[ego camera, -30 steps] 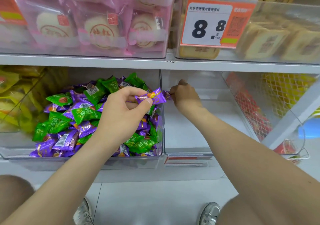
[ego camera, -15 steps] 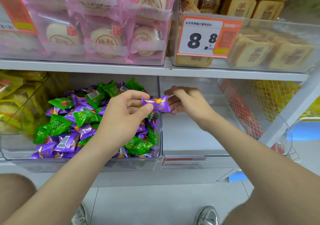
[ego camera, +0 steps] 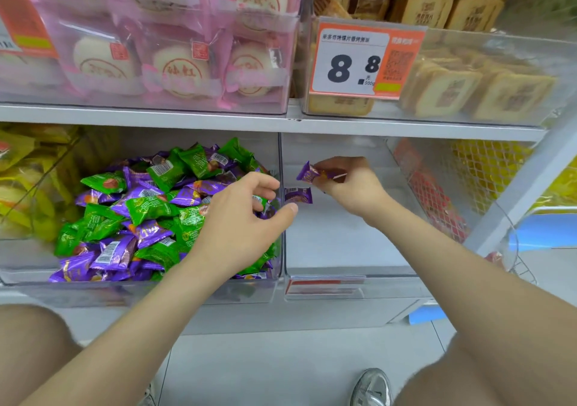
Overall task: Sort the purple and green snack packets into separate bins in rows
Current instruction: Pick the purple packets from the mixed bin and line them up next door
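pinching a purple packet (ego camera: 309, 173) in our right hand (ego camera: 349, 187), we hold it inside the right bin (ego camera: 343, 249) above a second purple packet (ego camera: 298, 195); our left hand (ego camera: 246, 221) hovers relaxed and empty over the mixed pile (ego camera: 140, 212) in the left bin (ego camera: 125, 293).

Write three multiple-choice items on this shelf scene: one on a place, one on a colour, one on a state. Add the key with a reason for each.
1. Where does the loose purple packet lie?
A. in the right bin
B. on the floor
C. on the upper shelf

2. What colour is the held packet in the right hand?
A. green
B. yellow
C. purple

3. How is the left bin?
A. empty
B. heaped with mixed packets
C. holding green only

Key: A, it rests on that bin's bare bottom; C, its wrapper is purple; B, green and purple packets lie jumbled together.
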